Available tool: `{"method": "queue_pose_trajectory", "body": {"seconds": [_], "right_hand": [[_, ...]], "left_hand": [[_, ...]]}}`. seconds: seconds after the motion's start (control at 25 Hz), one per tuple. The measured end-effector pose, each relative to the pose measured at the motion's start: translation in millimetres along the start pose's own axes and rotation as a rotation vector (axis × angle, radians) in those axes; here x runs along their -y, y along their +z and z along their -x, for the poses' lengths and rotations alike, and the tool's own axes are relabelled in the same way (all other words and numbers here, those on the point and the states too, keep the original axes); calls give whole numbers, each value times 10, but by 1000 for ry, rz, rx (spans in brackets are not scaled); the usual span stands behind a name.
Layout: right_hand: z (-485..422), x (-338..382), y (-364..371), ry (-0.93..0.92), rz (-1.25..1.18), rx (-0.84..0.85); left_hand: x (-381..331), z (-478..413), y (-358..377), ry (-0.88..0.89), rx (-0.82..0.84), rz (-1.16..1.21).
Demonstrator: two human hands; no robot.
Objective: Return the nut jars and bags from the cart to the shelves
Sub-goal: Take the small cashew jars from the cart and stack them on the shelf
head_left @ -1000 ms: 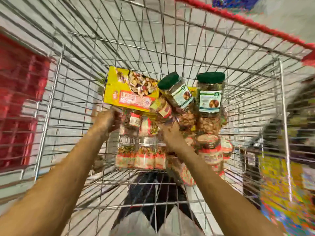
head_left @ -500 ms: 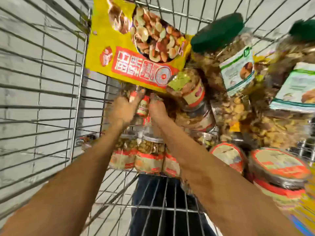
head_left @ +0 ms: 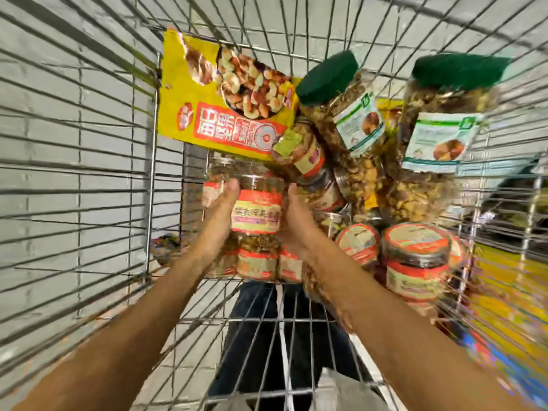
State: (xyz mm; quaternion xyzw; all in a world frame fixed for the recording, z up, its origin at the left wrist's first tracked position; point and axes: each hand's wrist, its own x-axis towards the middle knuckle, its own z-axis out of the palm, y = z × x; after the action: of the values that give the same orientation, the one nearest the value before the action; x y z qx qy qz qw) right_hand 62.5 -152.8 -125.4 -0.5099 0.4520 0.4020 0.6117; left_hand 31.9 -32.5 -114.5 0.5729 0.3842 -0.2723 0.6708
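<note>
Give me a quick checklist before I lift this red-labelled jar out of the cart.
1. Both hands on the jar: left hand and right hand flank the red-labelled nut jar: ok.
2. Grip firmness: blurred, cannot tell.
3. Jar lid closed: hidden, cannot tell.
4. Neighbours clear: small jar leans close beside the right hand: not ok.
5. Yellow nut bag overhangs just above the jar: not ok.
6. Jars beneath stable: cannot tell.

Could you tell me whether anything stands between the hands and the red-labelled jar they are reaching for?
Nothing visible does: the left hand and right hand press the sides of the red-labelled jar. More jars stand below it.
</note>
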Motion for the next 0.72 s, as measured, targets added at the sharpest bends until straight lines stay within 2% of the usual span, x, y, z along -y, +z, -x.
{"method": "queue_pose_trajectory", "body": {"seconds": [0.08, 0.16, 0.28, 0.36, 0.44, 0.48, 0.6, 0.64, 0.72], "right_hand": [[131, 86, -100, -17, -85, -27], [177, 177, -225, -79, -138, -32], [196, 268, -341, -128, -210, 8], [224, 266, -417, -160, -226, 15], [282, 208, -567, -155, -249, -3], [326, 187, -644, -152, -274, -13], [404, 248, -821, -170, -368, -41], [397, 291, -858, -190, -404, -66], [348, 353, -928, -240, -465, -111]], "left_hand": [[-8, 81, 196, 123, -1, -163], [-27, 104, 345, 181, 74, -256], [-118, 10, 383, 198, 139, -244], [-225, -30, 337, 367, 12, -355], [-330, -109, 248, 664, -195, -745], [-378, -158, 251, 802, -174, -982], [-464, -446, 557, 998, 306, -1711], [-456, -593, 703, 1041, 381, -1959], [-432, -838, 871, 1097, 404, -2355]]}}
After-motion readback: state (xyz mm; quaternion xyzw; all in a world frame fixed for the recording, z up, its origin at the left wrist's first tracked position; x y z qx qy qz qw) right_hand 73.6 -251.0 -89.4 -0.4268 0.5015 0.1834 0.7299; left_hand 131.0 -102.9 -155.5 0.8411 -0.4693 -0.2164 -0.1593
